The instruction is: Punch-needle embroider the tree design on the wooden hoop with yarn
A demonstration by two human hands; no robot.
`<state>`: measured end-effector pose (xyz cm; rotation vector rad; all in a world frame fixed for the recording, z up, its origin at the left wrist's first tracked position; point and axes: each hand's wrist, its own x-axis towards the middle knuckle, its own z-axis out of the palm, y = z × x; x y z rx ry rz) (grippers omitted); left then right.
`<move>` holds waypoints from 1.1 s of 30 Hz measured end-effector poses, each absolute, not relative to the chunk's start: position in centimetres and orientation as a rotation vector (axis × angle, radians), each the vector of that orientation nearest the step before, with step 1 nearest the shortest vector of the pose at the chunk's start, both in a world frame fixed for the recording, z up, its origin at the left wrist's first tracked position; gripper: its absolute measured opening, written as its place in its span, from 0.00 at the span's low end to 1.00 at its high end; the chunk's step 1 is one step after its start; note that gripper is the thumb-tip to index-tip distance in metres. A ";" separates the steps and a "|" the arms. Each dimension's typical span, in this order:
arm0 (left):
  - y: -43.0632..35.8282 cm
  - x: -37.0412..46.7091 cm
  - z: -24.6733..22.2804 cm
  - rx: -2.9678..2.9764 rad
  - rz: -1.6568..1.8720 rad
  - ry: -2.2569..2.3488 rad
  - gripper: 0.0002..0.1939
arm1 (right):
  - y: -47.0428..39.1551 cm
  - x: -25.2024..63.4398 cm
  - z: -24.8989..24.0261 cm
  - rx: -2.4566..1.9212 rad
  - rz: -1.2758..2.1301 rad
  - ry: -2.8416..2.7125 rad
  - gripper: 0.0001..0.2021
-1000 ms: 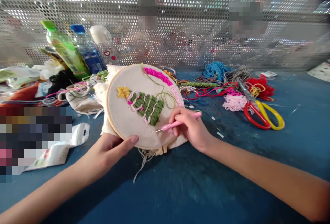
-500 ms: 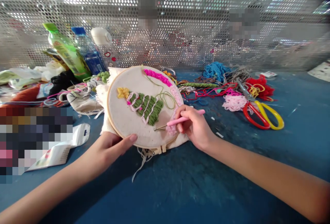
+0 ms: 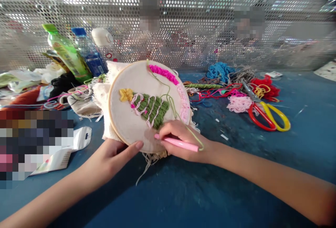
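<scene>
My left hand [image 3: 118, 159] grips the lower left rim of an embroidery hoop [image 3: 113, 119], thumb on the front and fingers behind. White cloth [image 3: 128, 123] is stretched in the hoop, bearing a green yarn tree [image 3: 154, 111], a yellow star [image 3: 126, 95] and a pink border [image 3: 165, 75]. Closed around a pink punch needle [image 3: 181, 143], my right hand [image 3: 183, 137] rests by the cloth's lower right. The needle's metal tip is hidden. Green yarn [image 3: 170, 102] loops over the cloth and runs to the handle's back end.
Red-and-yellow scissors [image 3: 275, 116] lie at the right beside pink yarn [image 3: 238, 104], red yarn and blue yarn [image 3: 219, 71]. Bottles, including a green one [image 3: 69, 58], stand at the back left before a perforated metal screen [image 3: 183, 18]. A white packet [image 3: 63, 154] lies left.
My right hand has moved down and left over the cloth, and the punch needle's back end now points lower right. The hoop has tilted up slightly. My left hand keeps its grip.
</scene>
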<state>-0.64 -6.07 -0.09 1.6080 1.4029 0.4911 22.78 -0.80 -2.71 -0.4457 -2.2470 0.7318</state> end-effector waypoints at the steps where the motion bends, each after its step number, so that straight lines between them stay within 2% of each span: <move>1: -5.9 -0.7 -0.1 1.574 0.482 1.414 0.26 | -0.7 23.0 -2.7 -0.426 0.798 -2.211 0.07; 4: -5.2 -1.1 -0.3 1.477 0.499 1.416 0.28 | -0.6 24.0 -2.5 -0.368 0.899 -2.145 0.07; 8: -4.3 -1.4 -0.3 1.375 0.498 1.419 0.28 | -1.2 25.0 -2.7 -0.514 0.990 -2.017 0.11; 13: -4.0 -1.7 -0.2 1.317 0.483 1.459 0.27 | -1.2 24.9 -3.5 -0.595 1.255 -1.680 0.02; 15: -3.9 -1.8 -0.1 1.301 0.480 1.450 0.27 | -1.0 24.8 -3.7 -0.609 1.276 -1.627 0.01; 22: -4.4 -2.0 -0.4 1.392 0.458 1.418 0.28 | -1.1 24.5 -3.1 -0.637 1.237 -1.866 0.01; 27: -5.0 -1.7 0.0 1.493 0.446 1.419 0.27 | -1.1 22.9 -2.5 -0.542 0.886 -2.177 0.03; 33: -3.7 -1.6 -0.2 1.386 0.465 1.418 0.29 | -0.7 23.6 -2.9 -0.622 1.449 -1.836 0.05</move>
